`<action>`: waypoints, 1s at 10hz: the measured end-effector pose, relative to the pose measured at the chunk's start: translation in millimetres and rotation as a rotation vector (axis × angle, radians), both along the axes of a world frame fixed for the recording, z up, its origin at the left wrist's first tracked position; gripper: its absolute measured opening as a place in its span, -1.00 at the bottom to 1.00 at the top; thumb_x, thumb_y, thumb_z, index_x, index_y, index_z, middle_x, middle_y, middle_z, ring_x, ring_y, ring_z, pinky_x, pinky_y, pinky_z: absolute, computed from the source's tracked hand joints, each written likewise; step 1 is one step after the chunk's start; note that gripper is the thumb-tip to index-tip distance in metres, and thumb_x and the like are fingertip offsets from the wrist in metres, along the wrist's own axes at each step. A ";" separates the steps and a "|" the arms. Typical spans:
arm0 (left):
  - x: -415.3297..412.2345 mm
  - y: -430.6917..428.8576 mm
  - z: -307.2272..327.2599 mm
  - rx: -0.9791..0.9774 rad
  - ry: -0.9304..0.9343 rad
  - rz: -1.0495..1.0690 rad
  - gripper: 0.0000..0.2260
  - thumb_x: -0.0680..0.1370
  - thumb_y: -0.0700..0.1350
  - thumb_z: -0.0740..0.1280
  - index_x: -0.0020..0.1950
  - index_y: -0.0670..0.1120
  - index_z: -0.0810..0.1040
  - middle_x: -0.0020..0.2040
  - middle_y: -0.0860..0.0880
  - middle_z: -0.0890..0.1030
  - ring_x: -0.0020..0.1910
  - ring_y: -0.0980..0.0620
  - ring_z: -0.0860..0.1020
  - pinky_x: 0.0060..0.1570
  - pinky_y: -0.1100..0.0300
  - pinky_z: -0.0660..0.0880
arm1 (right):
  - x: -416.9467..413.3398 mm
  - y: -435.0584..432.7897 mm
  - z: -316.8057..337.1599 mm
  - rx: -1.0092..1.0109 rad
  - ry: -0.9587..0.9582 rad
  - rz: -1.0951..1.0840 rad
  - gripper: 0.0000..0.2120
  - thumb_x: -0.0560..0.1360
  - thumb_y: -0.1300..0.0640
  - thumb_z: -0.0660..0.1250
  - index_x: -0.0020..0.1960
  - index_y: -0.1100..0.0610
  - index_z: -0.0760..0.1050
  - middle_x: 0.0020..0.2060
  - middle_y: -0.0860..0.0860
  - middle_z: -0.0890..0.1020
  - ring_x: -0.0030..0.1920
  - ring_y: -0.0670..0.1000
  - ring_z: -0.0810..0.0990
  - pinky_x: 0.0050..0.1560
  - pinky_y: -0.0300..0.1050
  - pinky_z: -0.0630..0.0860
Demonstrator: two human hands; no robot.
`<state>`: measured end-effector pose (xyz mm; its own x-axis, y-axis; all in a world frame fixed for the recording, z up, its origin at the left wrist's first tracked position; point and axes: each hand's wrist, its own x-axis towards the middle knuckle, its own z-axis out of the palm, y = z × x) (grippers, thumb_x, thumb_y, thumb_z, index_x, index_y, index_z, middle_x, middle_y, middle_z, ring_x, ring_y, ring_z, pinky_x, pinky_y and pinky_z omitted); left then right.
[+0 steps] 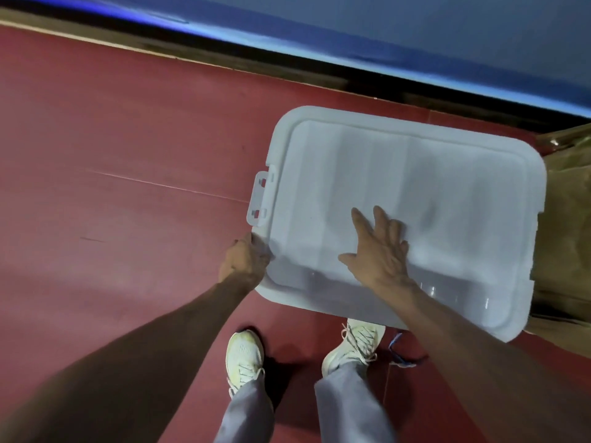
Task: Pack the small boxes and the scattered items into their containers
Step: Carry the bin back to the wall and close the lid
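Note:
A large white plastic storage container with its ribbed lid (pixel 415 187) on stands on the red floor in front of me. A white latch (pixel 260 199) sticks out at its left end. My left hand (pixel 244 262) grips the lid's near left corner, fingers curled around the rim. My right hand (pixel 380 247) lies flat on top of the lid near its front edge, fingers spread. The container's contents are hidden under the lid; no small boxes or loose items show.
A brown cardboard box (pixel 569 219) stands against the container's right side. A blue wall with a dark base strip (pixel 351 71) runs along the back. My two pale sneakers (pixel 244 353) stand just before the container; a blue cord (pixel 398 353) lies by the right shoe.

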<state>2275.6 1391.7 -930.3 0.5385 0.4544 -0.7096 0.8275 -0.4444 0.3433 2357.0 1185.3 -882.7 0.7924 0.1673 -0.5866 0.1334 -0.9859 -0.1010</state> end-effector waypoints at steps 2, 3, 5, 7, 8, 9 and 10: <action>3.9 -4.1 5.7 0.212 0.211 -0.518 -0.53 0.54 -0.43 0.16 0.41 -0.13 0.22 0.18 -0.11 0.35 0.15 -0.10 0.37 -0.21 0.20 0.27 | 2.9 9.8 -2.2 -0.136 -0.077 0.135 -0.21 0.41 -0.16 0.39 0.49 0.11 0.14 0.48 0.13 0.11 0.42 0.26 0.15 0.31 0.29 0.24; 6.0 1.6 5.8 0.099 0.132 -0.233 -0.65 0.59 -0.31 0.20 0.36 -0.14 0.29 0.15 -0.11 0.42 0.04 -0.04 0.41 -0.12 0.17 0.37 | 12.7 24.4 -2.9 -0.057 -0.090 0.247 -0.15 0.44 -0.11 0.38 0.54 0.06 -0.02 0.55 0.01 -0.09 0.53 0.19 -0.05 0.39 0.29 0.15; 38.8 22.9 22.2 -0.230 0.054 0.156 -0.58 0.44 0.25 0.36 -0.17 -0.12 0.55 -0.21 0.02 0.60 -0.26 0.06 0.57 -0.30 0.25 0.52 | 30.1 35.6 -9.3 0.039 0.116 0.161 -0.11 0.47 0.17 0.38 0.53 -0.21 -0.14 0.54 -0.14 -0.25 0.55 0.08 -0.26 0.42 0.38 0.07; 74.3 32.9 18.6 -0.461 0.023 0.405 -0.04 0.36 -0.01 0.54 0.54 -0.13 -0.02 0.24 -0.11 0.55 -0.17 0.09 0.53 0.10 0.11 0.47 | 34.8 36.9 -11.6 0.033 0.123 0.160 -0.07 0.42 0.06 0.45 0.53 -0.23 -0.11 0.55 -0.14 -0.21 0.55 0.07 -0.22 0.42 0.37 0.11; 74.2 35.2 11.5 -0.426 0.001 0.397 -0.08 0.32 -0.03 0.57 0.51 -0.16 0.11 0.19 -0.18 0.57 -0.17 0.01 0.55 0.04 0.10 0.48 | 33.9 37.4 -14.0 0.041 0.104 0.167 -0.07 0.41 0.08 0.46 0.53 -0.22 -0.10 0.55 -0.12 -0.18 0.56 0.09 -0.20 0.41 0.38 0.14; 76.3 24.4 12.1 -0.184 -0.055 0.162 -0.47 0.29 0.06 0.54 0.17 -0.12 0.52 0.11 -0.18 0.54 -0.14 -0.08 0.57 -0.06 0.14 0.56 | 33.5 38.5 -12.6 0.045 0.102 0.167 -0.08 0.41 0.10 0.46 0.52 -0.22 -0.08 0.55 -0.11 -0.15 0.56 0.10 -0.18 0.39 0.40 0.15; 75.8 15.8 13.9 -0.007 0.019 -0.057 -0.69 0.42 0.05 0.41 -0.01 -0.13 0.48 -0.02 -0.08 0.48 -0.11 -0.08 0.51 -0.13 0.16 0.46 | 34.8 37.8 -13.0 0.050 0.108 0.169 -0.08 0.41 0.11 0.46 0.53 -0.20 -0.08 0.55 -0.10 -0.15 0.55 0.11 -0.17 0.38 0.41 0.15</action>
